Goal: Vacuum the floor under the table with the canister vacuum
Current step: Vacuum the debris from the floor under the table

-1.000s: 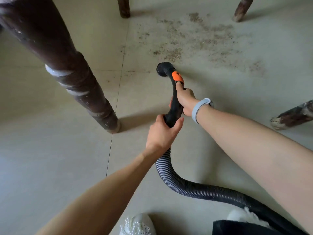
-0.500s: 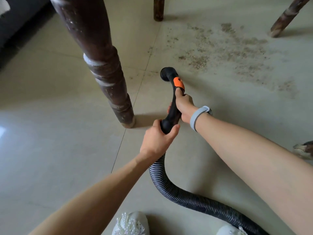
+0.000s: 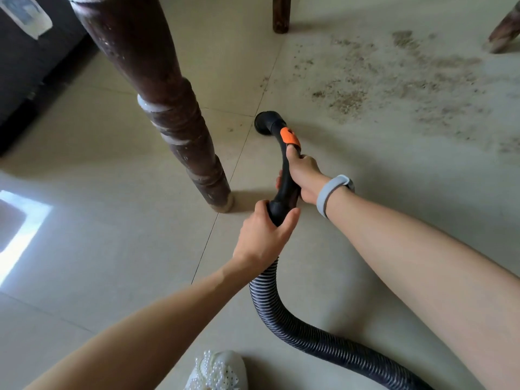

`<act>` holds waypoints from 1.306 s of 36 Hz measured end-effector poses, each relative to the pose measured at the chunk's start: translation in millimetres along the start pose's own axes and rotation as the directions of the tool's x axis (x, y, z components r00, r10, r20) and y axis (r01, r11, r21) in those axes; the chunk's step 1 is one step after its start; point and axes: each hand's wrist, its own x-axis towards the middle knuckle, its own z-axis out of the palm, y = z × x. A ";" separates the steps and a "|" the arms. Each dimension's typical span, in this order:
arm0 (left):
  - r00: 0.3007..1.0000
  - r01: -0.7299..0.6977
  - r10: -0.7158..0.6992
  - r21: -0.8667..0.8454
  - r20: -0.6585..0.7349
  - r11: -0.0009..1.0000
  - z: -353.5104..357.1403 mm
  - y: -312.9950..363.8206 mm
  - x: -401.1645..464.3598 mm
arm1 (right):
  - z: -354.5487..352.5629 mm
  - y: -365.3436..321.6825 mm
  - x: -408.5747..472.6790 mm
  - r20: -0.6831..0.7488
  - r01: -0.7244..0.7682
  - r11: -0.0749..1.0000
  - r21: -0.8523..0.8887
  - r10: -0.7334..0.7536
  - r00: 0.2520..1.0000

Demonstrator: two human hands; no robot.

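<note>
A black curved vacuum handle with an orange slider ends in a round black nozzle opening just above the beige tiled floor. My right hand grips the upper handle, thumb near the orange slider. My left hand grips the handle's lower end where the ribbed black hose joins. The hose curves down and off to the lower right. A patch of brown crumbs and dust lies on the floor beyond the nozzle, to its right.
A thick dark turned table leg stands just left of the handle. Two more legs show at the top and top right. Dark furniture fills the upper left. My white beaded shoe is at the bottom.
The view has shifted left, so the near table leg now sits closer to centre. The nozzle has moved left, away from the crumbs. Both hands keep their grip.
</note>
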 end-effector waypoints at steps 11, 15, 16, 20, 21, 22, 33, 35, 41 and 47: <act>0.996 0.069 -0.073 -0.091 -0.044 0.993 -11.8 -3.4 -0.9 | 30.3 -9.8 -5.4 0.051 0.055 0.997 -0.062 -0.052 0.997; 0.995 0.079 -0.086 -0.114 -0.052 0.990 -15.4 -2.0 4.9 | 35.6 -17.5 -5.0 0.056 0.076 0.994 -0.080 -0.072 0.996; 0.995 0.081 -0.088 -0.117 -0.054 0.990 -16.0 -2.1 4.9 | 36.4 -18.5 -4.9 0.057 0.071 0.993 -0.094 -0.066 0.996; 0.993 0.095 -0.105 -0.150 -0.062 0.984 -15.9 -3.3 -2.1 | 46.0 -18.6 -10.4 0.083 0.086 0.981 -0.173 -0.073 0.994; 0.991 0.102 -0.114 -0.159 -0.066 0.982 -16.0 -4.3 -4.2 | 48.7 -16.8 -10.9 0.088 0.087 0.974 -0.207 -0.071 0.994; 0.990 0.108 -0.120 -0.162 -0.070 0.981 -16.1 -5.2 -6.1 | 50.6 -14.4 -11.4 0.094 0.087 0.971 -0.223 -0.067 0.993; 0.991 0.136 -0.132 -0.181 0.033 0.974 -14.7 -7.9 -45.2 | 37.1 10.3 -42.2 0.140 0.063 0.987 -0.149 -0.042 0.989; 0.990 0.133 -0.122 -0.164 0.072 0.977 -13.3 -9.8 -54.2 | 30.8 18.8 -48.7 0.138 0.051 0.989 -0.138 -0.031 0.990; 0.985 0.107 -0.089 -0.121 0.145 0.987 -9.3 -10.2 -69.6 | 14.5 32.3 -63.5 0.108 0.049 0.993 -0.106 -0.037 0.994; 0.983 0.106 -0.089 -0.102 0.161 0.989 -9.5 -12.8 -73.9 | 16.3 34.7 -67.1 0.135 0.074 0.985 -0.155 -0.053 0.989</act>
